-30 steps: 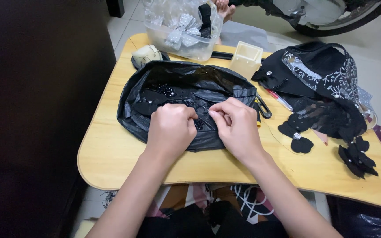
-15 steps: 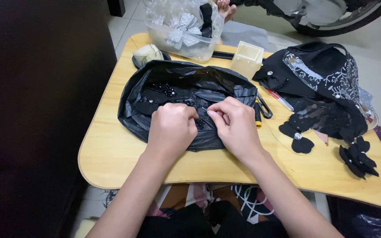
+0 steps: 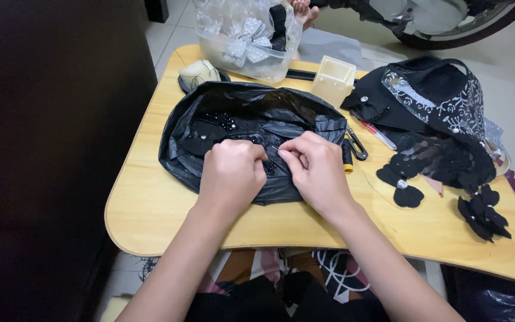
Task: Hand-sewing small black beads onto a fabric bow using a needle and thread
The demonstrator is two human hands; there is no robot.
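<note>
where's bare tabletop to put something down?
Bare wood: the wooden table's left edge beside the black plastic bag, and the near edge between the right hand and the black fabric flower. Crowded: far edge and right side, with clear tub and black lace fabric.

The tabletop (image 3: pixel 168 209) is light wood with a smooth, slightly shiny finish. On it lies a black plastic bag (image 3: pixel 281 113), thin, crinkled and glossy. Small shiny black beads (image 3: pixel 225 121) sit on dark matt cloth inside it. The tub (image 3: pixel 233 56) is clear plastic. The lace fabric (image 3: pixel 448 107) looks soft, with glittering silver parts. The black fabric flowers (image 3: pixel 484 211) look matt.
</note>
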